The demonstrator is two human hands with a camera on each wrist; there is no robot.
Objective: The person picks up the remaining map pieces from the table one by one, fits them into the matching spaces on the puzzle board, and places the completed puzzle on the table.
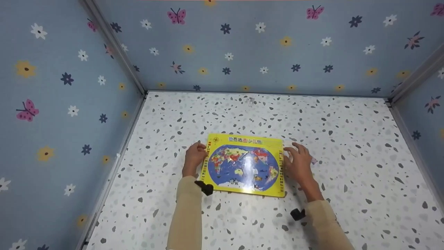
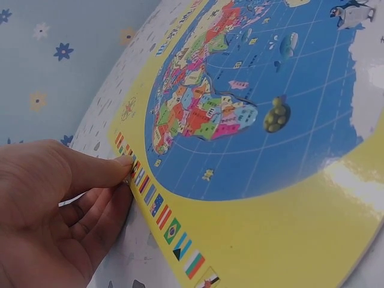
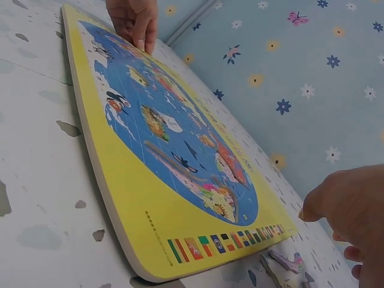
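We see the map (image 1: 229, 170) lengthwise from 9 to 3 o'clock — our left hand (image 1: 195, 159), nearer, pinches its 9 o'clock edge; our right hand (image 1: 301, 166), loosely bent, empty, sits just beyond 3 o'clock.

Yellow map board (image 3: 165, 153) on speckled white tabletop (image 3: 36, 144); flag row (image 3: 222, 242) along near edge. Right hand (image 3: 353, 216) just beside that edge, small loose pieces (image 3: 287, 265) below. Left hand (image 3: 133, 19) at far edge. Blue flowered wall (image 3: 306, 69) behind
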